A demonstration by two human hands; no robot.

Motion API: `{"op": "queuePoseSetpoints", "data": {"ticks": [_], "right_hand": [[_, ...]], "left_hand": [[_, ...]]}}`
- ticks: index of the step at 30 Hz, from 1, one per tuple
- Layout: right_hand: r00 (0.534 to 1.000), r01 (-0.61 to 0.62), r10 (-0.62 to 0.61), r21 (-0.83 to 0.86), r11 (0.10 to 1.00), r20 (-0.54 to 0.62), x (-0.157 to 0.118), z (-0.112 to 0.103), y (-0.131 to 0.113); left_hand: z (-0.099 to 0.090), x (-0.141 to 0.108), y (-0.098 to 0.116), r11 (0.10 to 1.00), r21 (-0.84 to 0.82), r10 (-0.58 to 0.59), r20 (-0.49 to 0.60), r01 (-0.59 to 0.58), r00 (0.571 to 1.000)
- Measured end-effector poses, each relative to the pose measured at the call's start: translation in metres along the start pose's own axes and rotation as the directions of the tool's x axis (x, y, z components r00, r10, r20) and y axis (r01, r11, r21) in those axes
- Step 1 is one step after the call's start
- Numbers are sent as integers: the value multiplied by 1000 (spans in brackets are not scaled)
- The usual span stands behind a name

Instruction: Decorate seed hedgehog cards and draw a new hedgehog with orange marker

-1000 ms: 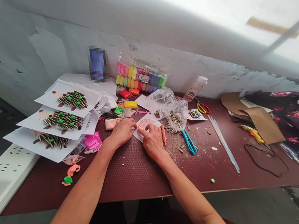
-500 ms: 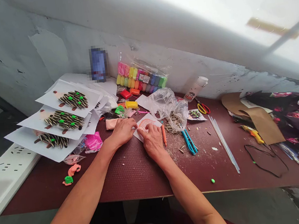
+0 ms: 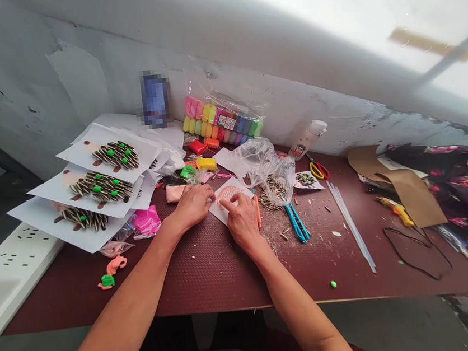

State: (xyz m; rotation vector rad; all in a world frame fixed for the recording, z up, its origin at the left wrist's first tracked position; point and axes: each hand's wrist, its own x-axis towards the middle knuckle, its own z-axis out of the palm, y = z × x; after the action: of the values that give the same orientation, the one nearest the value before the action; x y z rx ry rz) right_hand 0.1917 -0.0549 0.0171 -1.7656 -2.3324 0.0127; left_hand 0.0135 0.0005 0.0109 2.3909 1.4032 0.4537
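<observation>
A white paper card (image 3: 229, 201) lies on the dark red table top (image 3: 211, 274), with a pink-orange clay shape (image 3: 228, 195) on it. My left hand (image 3: 193, 205) holds the card's left edge with its fingertips. My right hand (image 3: 243, 223) rests on the card's lower right part, its fingertips beside the clay. I cannot tell whether those fingers pinch anything small. Close to my right hand lie an orange stick-like tool (image 3: 257, 212) and a heap of striped sunflower seeds (image 3: 270, 195) by a crumpled plastic bag (image 3: 264, 166).
Sheets with seed-and-clay hedgehog pictures (image 3: 103, 182) overlap at the left, beside a bag of coloured clay blocks (image 3: 221, 121). Blue-handled scissors (image 3: 296, 222), yellow-handled scissors (image 3: 319, 170) and clear glue sticks (image 3: 350, 225) lie right. A white power strip (image 3: 17, 273) runs along the left edge.
My right hand has shifted slightly down and to the right, showing more of the clay shape. My left hand stays at the card's edge, and the view has drifted slightly.
</observation>
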Motion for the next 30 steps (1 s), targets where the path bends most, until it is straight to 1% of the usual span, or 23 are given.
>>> {"op": "queuePoseSetpoints", "data": {"ticks": [3, 6, 10, 13, 16, 18, 20, 27, 30], "right_hand": [[997, 71, -71, -30, 997, 0, -3, -1, -2], [995, 98, -97, -58, 994, 22, -3, -2, -4], [996, 84, -81, -71, 994, 44, -2, -1, -4], [997, 61, -59, -33, 998, 46, 0, 0, -3], [1000, 26, -26, 35, 999, 10, 0, 1, 0], [1000, 5, -5, 39, 999, -15, -1, 1, 1], [1000, 7, -7, 10, 1000, -14, -2, 1, 2], [996, 77, -73, -101, 992, 44, -5, 0, -3], [994, 99, -93, -121, 988, 56, -6, -1, -5]], "left_hand": [[0, 0, 0, 1000, -9, -6, 1, 6, 1000], [0, 0, 1, 1000, -12, -12, -2, 12, 1000], [1, 0, 1, 1000, 0, -16, 0, 16, 1000], [1, 0, 1, 1000, 1, -11, -4, 11, 1000], [1, 0, 1, 1000, 6, -11, -8, 11, 1000], [1, 0, 1, 1000, 7, -7, -5, 7, 1000], [1, 0, 1, 1000, 0, -2, -7, 2, 1000], [3, -1, 1, 1000, 0, 2, -16, -2, 1000], [3, -1, 1, 1000, 10, 4, -11, -4, 1000]]}}
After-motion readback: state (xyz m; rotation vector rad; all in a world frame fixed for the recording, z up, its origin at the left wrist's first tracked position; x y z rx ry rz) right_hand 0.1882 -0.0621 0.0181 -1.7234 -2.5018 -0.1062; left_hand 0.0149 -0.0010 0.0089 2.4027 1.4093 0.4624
